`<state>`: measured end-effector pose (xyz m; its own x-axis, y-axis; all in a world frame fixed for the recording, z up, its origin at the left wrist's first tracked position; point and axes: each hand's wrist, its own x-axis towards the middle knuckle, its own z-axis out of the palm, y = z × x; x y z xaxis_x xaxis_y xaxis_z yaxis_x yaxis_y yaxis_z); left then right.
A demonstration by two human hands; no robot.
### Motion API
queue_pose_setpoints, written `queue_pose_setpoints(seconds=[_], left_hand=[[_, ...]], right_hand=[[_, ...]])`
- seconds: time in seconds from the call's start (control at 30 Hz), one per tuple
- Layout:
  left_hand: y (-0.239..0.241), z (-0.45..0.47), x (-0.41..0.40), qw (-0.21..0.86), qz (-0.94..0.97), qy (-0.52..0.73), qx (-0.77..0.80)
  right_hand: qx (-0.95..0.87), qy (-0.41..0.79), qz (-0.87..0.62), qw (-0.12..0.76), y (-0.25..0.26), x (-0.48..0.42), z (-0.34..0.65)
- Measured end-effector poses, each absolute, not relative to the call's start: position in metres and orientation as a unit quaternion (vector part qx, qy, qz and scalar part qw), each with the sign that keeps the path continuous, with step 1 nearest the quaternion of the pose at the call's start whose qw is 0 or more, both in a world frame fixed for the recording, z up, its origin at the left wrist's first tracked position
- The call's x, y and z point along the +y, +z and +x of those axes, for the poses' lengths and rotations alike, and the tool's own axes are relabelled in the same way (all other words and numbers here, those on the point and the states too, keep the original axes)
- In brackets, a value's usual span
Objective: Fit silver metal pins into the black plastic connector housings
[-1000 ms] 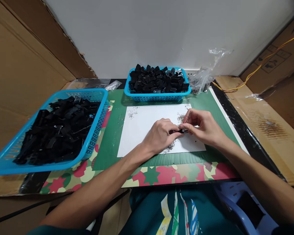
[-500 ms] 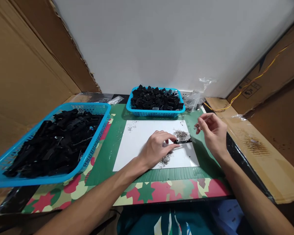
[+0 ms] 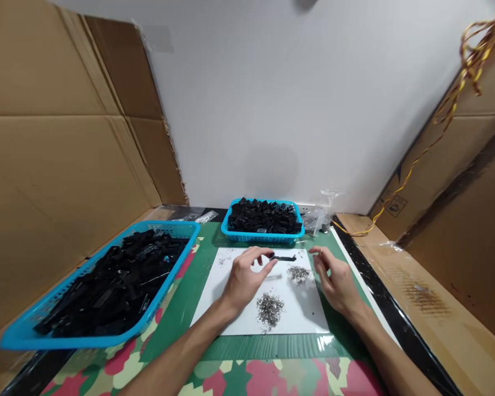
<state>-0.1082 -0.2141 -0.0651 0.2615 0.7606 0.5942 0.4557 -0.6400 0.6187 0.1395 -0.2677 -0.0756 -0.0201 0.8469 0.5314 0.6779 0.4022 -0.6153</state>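
Pinching one end of a slim black plastic part (image 3: 286, 258) between thumb and fingers, the left hand (image 3: 244, 276) stands just below the centre of the frame, its grip narrow. The part points towards the right of the frame, over the upper portion of a white sheet (image 3: 286, 325). To its right, the right hand (image 3: 333, 278) is near the sheet's right edge with its fingers bent; whether it holds anything small, I cannot tell.

Two heaps of tiny metal pieces lie on the sheet: a larger heap (image 3: 270, 309) at lower centre and a smaller heap (image 3: 298, 274) between the hands. A few loose bits (image 3: 225, 258) are scattered near the sheet's upper left corner. Beneath the sheet is a green mat (image 3: 231, 347), with a patterned covering (image 3: 268, 377) in red, green and cream along the bottom of the frame.

At lower left, a large blue basket (image 3: 76, 345) holds black plastic pieces. A smaller blue basket (image 3: 264, 238) with black blocks sits at centre, beyond the sheet, with a clear plastic bag (image 3: 314, 220) just right of it.
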Motion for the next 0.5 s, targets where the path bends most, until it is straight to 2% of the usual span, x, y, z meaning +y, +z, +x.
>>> queue_pose_setpoints(seconds=[0.27, 0.5], left_hand=[[-0.012, -0.102, -0.147, 0.004, 0.751, 0.484, 0.449], [0.003, -0.060, -0.106, -0.017, 0.823, 0.329, 0.463]], right_hand=[[-0.777, 0.086, -0.489, 0.387, -0.068, -0.262, 0.132], [-0.776, 0.069, -0.510, 0.364, -0.065, -0.259, 0.139]])
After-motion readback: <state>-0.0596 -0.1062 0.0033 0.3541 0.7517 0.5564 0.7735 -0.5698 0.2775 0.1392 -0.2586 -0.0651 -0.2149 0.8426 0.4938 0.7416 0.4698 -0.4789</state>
